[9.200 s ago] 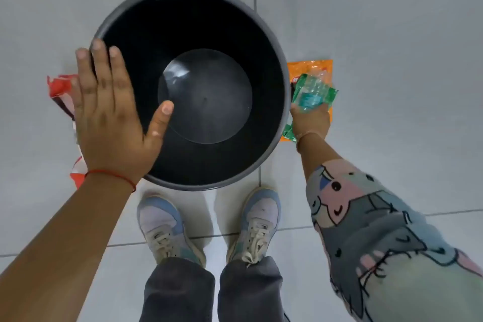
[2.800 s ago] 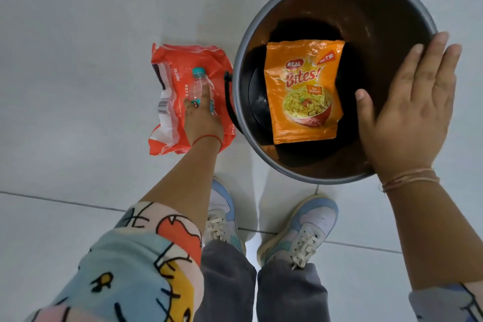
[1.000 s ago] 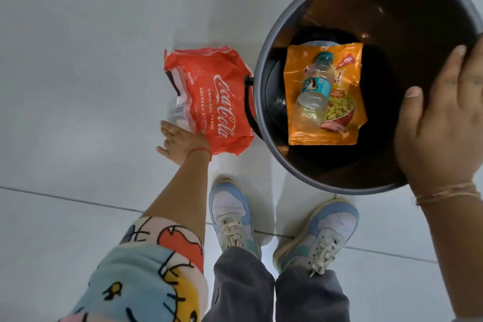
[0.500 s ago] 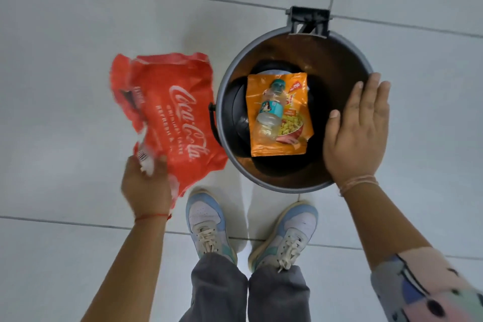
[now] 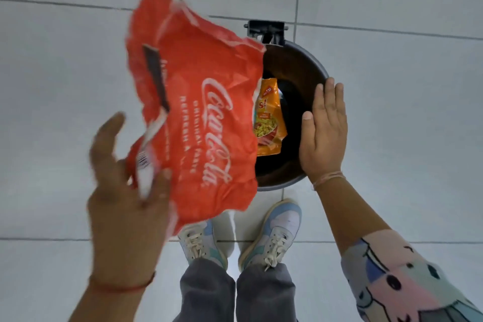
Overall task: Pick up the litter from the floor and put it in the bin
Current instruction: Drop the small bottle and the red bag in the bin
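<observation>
The left hand [image 5: 125, 206], blurred, is pinching the crumpled red plastic Coca-Cola wrapper [image 5: 198, 112] by its lower corner, holding it raised over the left side of the round black plastic bin [image 5: 311, 65]. The right hand [image 5: 324, 133] is lying flat and spread on the rim, gripping nothing. One orange snack packet [image 5: 269, 117] is showing inside, half covered by the wrapper.

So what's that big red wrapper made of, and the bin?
The red wrapper looks like thin, slightly glossy plastic film: it crumples and creases in the left hand. The bin looks like hard dark plastic, smooth and faintly shiny inside, though coated metal can't be ruled out.
</observation>
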`<state>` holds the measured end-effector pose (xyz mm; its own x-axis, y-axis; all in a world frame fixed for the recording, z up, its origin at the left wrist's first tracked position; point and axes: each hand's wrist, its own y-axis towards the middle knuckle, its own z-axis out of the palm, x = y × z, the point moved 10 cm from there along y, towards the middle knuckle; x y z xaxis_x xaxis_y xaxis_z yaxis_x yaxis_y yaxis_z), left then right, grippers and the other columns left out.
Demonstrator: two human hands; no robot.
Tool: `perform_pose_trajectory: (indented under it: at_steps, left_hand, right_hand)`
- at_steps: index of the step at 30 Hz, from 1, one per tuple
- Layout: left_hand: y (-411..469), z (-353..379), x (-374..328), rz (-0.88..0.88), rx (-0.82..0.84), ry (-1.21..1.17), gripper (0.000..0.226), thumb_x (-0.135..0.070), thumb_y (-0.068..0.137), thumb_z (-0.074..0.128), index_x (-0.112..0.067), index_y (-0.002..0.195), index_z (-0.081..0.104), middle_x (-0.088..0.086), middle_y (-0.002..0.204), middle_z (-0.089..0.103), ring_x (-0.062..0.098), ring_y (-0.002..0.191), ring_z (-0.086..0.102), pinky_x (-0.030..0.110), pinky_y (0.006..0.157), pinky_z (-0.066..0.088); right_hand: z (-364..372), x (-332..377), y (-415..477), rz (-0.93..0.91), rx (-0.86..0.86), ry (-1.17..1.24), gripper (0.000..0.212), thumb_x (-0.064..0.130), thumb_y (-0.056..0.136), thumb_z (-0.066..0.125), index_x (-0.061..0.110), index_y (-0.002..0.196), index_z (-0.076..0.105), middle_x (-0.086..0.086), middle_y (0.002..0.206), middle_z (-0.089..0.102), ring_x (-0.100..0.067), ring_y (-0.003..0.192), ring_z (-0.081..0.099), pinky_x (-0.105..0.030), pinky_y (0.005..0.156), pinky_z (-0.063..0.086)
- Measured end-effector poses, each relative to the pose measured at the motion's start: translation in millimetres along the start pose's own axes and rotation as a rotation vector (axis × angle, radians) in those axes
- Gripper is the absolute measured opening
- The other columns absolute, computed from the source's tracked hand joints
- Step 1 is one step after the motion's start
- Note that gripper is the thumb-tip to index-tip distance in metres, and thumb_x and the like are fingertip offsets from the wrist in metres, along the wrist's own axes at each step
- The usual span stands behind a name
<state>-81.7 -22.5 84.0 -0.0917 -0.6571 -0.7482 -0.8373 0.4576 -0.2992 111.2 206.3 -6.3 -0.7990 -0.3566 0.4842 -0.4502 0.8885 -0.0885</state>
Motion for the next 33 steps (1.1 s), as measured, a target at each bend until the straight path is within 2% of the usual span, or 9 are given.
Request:
perform_pose_trajectory:
  at_steps: [2,4,7,10,13,16,22,29,33]
  left_hand:
    - [5.4,27.6,-16.3,0.101,0.048,0.15,0.069,0.0,0.083,0.059,-0.037,0.133,0.031,0.009,0.112,0.062,0.028,0.083,0.064,0.027,0.068,0.056]
    - [11.9,65.9,-28.6,0.147,0.108,0.294,0.065,0.005,0.084,0.052,-0.027,0.138,0.035,0.015,0.108,0.055,0.017,0.083,0.051,0.004,0.072,0.039]
    - [20.0,105.9,-24.8,0.113,0.167,0.436,0.061,-0.001,0.086,0.039,-0.025,0.141,0.03,0.02,0.113,0.043,0.021,0.084,0.043,0.023,0.08,0.043]
    - [25.1,133.5,-19.8,0.147,0.131,0.799,0.06,-0.012,0.085,0.023,-0.016,0.145,0.015,0.02,0.146,0.023,0.042,0.127,0.027,0.045,0.106,0.028]
    - [26.9,168.3,-15.8,0.308,0.176,1.008,0.059,-0.011,0.092,0.023,-0.009,0.145,-0.005,0.009,0.156,-0.005,0.037,0.141,-0.005,0.044,0.111,-0.008]
    - [29.6,196.2,5.4,0.352,0.328,1.062,0.065,-0.03,0.098,0.025,-0.006,0.142,-0.016,0.01,0.155,-0.015,0.03,0.14,-0.016,0.039,0.108,-0.017]
    - [46.2,234.7,36.0,0.361,0.533,1.173,0.09,-0.062,0.088,0.028,-0.007,0.141,-0.019,0.014,0.153,-0.019,0.03,0.139,-0.021,0.041,0.112,-0.014]
    - [58.6,248.1,50.3,0.31,0.558,1.058,0.097,-0.064,0.084,0.036,-0.007,0.142,-0.017,0.012,0.155,-0.013,0.031,0.14,-0.017,0.04,0.113,-0.012]
    - [57.6,235.3,30.5,0.327,0.516,0.893,0.084,-0.057,0.089,0.033,-0.007,0.145,-0.006,0.015,0.156,0.001,0.029,0.142,-0.008,0.039,0.114,-0.008]
  right_hand:
    - [1.2,1.7,-1.1,-0.011,0.015,0.053,0.051,0.015,0.094,0.031,-0.001,0.142,0.03,-0.021,0.153,0.027,-0.033,0.145,0.017,-0.036,0.119,0.01]
    - [2.0,4.3,-1.4,-0.013,0.027,0.041,0.051,0.014,0.094,0.031,-0.002,0.142,0.03,-0.022,0.153,0.027,-0.034,0.145,0.018,-0.036,0.119,0.01]
    - [1.9,2.8,-0.4,-0.008,0.026,0.011,0.051,0.015,0.094,0.031,-0.001,0.142,0.029,-0.02,0.154,0.027,-0.032,0.145,0.017,-0.036,0.119,0.009]
    - [2.2,4.1,-0.4,-0.011,0.033,-0.004,0.051,0.014,0.094,0.032,-0.002,0.142,0.03,-0.021,0.153,0.027,-0.033,0.145,0.018,-0.038,0.119,0.011]
    - [2.4,5.7,0.0,-0.008,0.042,0.0,0.051,0.014,0.093,0.032,-0.002,0.142,0.03,-0.021,0.153,0.027,-0.034,0.145,0.018,-0.04,0.12,0.011]
    - [2.3,6.1,0.3,-0.013,0.041,0.004,0.051,0.013,0.093,0.033,-0.004,0.141,0.031,-0.023,0.152,0.028,-0.036,0.144,0.019,-0.043,0.12,0.014]
    - [2.3,6.6,0.1,-0.005,0.033,0.001,0.051,0.013,0.092,0.036,-0.005,0.14,0.033,-0.024,0.151,0.03,-0.038,0.144,0.02,-0.045,0.12,0.016]
    - [4.2,5.0,0.0,-0.01,0.018,-0.026,0.05,0.016,0.094,0.033,-0.004,0.139,0.034,-0.023,0.151,0.031,-0.037,0.143,0.022,-0.044,0.119,0.016]
    - [7.1,6.1,1.9,-0.019,0.045,-0.121,0.052,0.019,0.094,0.038,-0.002,0.142,0.031,-0.022,0.154,0.027,-0.037,0.145,0.019,-0.044,0.119,0.014]
